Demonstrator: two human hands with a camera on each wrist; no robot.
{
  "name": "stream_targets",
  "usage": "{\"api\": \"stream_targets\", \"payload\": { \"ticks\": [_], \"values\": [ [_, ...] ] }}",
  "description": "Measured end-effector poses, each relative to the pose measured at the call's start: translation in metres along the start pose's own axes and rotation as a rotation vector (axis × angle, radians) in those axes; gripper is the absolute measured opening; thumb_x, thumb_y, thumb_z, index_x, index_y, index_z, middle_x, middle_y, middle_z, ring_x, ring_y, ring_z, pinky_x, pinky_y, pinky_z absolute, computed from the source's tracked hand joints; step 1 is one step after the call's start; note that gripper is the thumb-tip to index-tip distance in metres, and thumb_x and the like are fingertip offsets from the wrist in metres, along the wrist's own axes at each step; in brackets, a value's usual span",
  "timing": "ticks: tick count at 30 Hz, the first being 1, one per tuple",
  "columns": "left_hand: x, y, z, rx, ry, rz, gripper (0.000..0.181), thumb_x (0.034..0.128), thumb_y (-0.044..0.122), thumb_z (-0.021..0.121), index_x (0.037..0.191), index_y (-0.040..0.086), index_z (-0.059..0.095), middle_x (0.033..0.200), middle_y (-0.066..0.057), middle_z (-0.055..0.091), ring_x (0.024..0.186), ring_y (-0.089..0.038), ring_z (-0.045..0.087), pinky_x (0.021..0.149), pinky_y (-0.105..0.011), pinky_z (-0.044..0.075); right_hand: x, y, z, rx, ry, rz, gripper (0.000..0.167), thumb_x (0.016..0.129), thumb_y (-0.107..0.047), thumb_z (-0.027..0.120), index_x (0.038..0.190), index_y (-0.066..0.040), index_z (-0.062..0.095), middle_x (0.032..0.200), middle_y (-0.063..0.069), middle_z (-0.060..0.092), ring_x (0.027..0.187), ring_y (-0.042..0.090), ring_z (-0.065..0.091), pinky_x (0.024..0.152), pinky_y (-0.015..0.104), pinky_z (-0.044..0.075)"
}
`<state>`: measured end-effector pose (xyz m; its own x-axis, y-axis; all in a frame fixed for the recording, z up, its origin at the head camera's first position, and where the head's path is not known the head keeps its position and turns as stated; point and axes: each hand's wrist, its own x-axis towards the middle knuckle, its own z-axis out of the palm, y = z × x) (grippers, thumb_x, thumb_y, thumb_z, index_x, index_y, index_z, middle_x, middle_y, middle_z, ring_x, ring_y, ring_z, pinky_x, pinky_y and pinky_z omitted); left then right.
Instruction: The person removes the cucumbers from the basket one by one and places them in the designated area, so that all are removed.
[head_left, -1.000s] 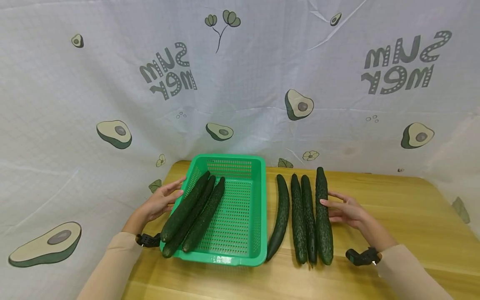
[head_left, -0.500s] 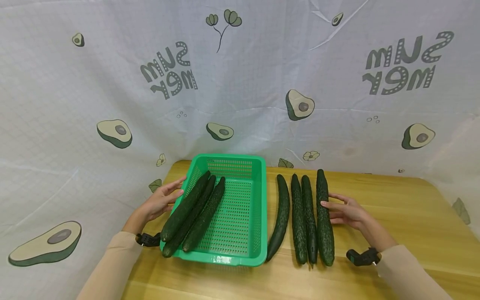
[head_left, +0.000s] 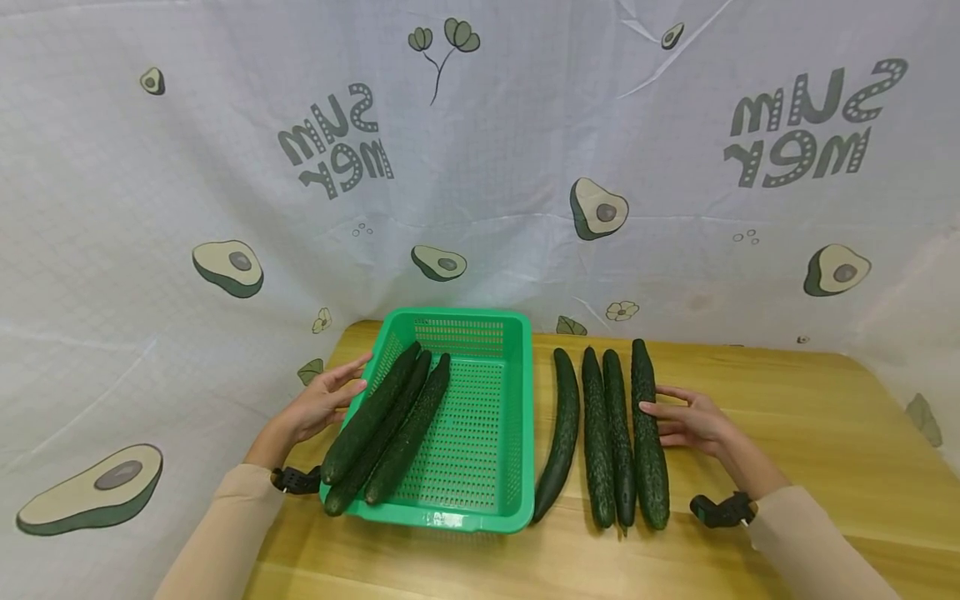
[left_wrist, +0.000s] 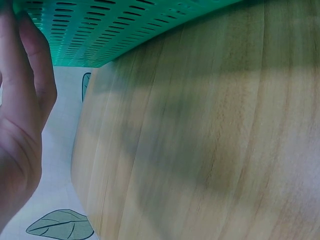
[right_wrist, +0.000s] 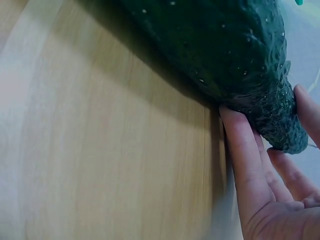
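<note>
Against the left side of the green basket point(head_left: 517, 400) rests my left hand point(head_left: 315, 406), its fingers extended at the rim and wall. In the left wrist view the left hand point(left_wrist: 22, 110) touches the perforated wall point(left_wrist: 95, 25). Three cucumbers point(head_left: 408, 437) lie slanted in the basket's left half. My right hand point(head_left: 697, 423) grips the rightmost cucumber point(head_left: 651, 467) from its right side, near the upper half. The right wrist view shows digits of the right hand point(right_wrist: 275, 195) on both sides of that cucumber point(right_wrist: 215, 55).
Between the basket and the gripped cucumber, three more lie lengthwise on the wooden table point(head_left: 787, 433): a curved one point(head_left: 562, 433), then two close together, the left one point(head_left: 597, 442) beside a thinner one point(head_left: 619, 442). A printed white cloth point(head_left: 510, 200) hangs behind.
The rightmost cucumber has shifted very slightly toward the near side, with my right hand on it. The left hand and basket have stayed put.
</note>
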<state>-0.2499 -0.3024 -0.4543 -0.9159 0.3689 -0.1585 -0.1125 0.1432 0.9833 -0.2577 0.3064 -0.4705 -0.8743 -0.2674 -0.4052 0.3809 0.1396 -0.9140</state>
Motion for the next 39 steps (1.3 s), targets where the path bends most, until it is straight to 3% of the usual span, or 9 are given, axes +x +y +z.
{"api": "stream_targets", "payload": {
  "ticks": [3, 10, 19, 26, 35, 39],
  "values": [
    [-0.0006, 0.0, 0.0, 0.007, 0.006, -0.004, 0.065, 0.1065, 0.022, 0.052, 0.162, 0.018, 0.019, 0.16, -0.019, 0.015, 0.054, -0.01, 0.026, 0.057, -0.038, 0.024, 0.0007, -0.0001, -0.0005, 0.001, -0.001, 0.0, 0.089, 0.099, -0.02, 0.066, 0.158, 0.004, 0.004, 0.109, 0.001, 0.066, 0.085, 0.024, 0.071, 0.075, 0.042, 0.058],
    [-0.0016, 0.0003, 0.0007, 0.005, 0.0, -0.001, 0.064, 0.1068, 0.021, 0.051, 0.162, 0.018, 0.018, 0.16, -0.02, 0.014, 0.054, -0.011, 0.026, 0.055, -0.037, 0.024, 0.0021, 0.0025, -0.0051, -0.031, -0.028, -0.022, 0.078, 0.099, -0.014, 0.065, 0.156, 0.007, 0.016, 0.126, 0.019, 0.062, 0.107, 0.036, 0.066, 0.082, 0.046, 0.056],
    [-0.001, 0.0, 0.0007, 0.016, 0.012, -0.004, 0.064, 0.1063, 0.023, 0.053, 0.162, 0.02, 0.02, 0.16, -0.019, 0.016, 0.053, -0.01, 0.027, 0.053, -0.032, 0.028, 0.0002, 0.0001, -0.0037, -0.03, -0.031, -0.019, 0.074, 0.098, -0.013, 0.066, 0.155, 0.007, 0.022, 0.127, 0.024, 0.061, 0.106, 0.034, 0.067, 0.083, 0.046, 0.056],
    [-0.0005, 0.0017, 0.0012, -0.003, 0.001, -0.003, 0.064, 0.1064, 0.021, 0.052, 0.162, 0.021, 0.02, 0.159, -0.019, 0.015, 0.055, -0.009, 0.028, 0.053, -0.031, 0.028, -0.0005, -0.0012, -0.0032, -0.123, -0.036, -0.054, 0.076, 0.099, -0.014, 0.065, 0.153, 0.013, 0.018, 0.137, 0.04, 0.046, 0.112, 0.039, 0.063, 0.084, 0.046, 0.056],
    [0.0002, 0.0016, 0.0015, -0.004, -0.003, -0.002, 0.065, 0.1068, 0.021, 0.051, 0.162, 0.019, 0.018, 0.161, -0.02, 0.013, 0.054, -0.009, 0.027, 0.054, -0.033, 0.026, -0.0017, 0.0018, -0.0071, -0.131, -0.051, -0.059, 0.072, 0.1, -0.011, 0.064, 0.152, 0.014, 0.021, 0.136, 0.037, 0.049, 0.115, 0.04, 0.061, 0.085, 0.045, 0.055],
    [-0.0002, 0.0007, 0.0012, 0.005, 0.002, -0.002, 0.065, 0.1069, 0.02, 0.051, 0.162, 0.018, 0.017, 0.161, -0.02, 0.012, 0.053, -0.01, 0.027, 0.054, -0.035, 0.025, -0.0019, 0.0035, -0.0078, -0.105, -0.045, -0.053, 0.07, 0.099, -0.011, 0.065, 0.151, 0.014, 0.026, 0.126, 0.024, 0.06, 0.108, 0.033, 0.065, 0.085, 0.045, 0.055]
  ]
}}
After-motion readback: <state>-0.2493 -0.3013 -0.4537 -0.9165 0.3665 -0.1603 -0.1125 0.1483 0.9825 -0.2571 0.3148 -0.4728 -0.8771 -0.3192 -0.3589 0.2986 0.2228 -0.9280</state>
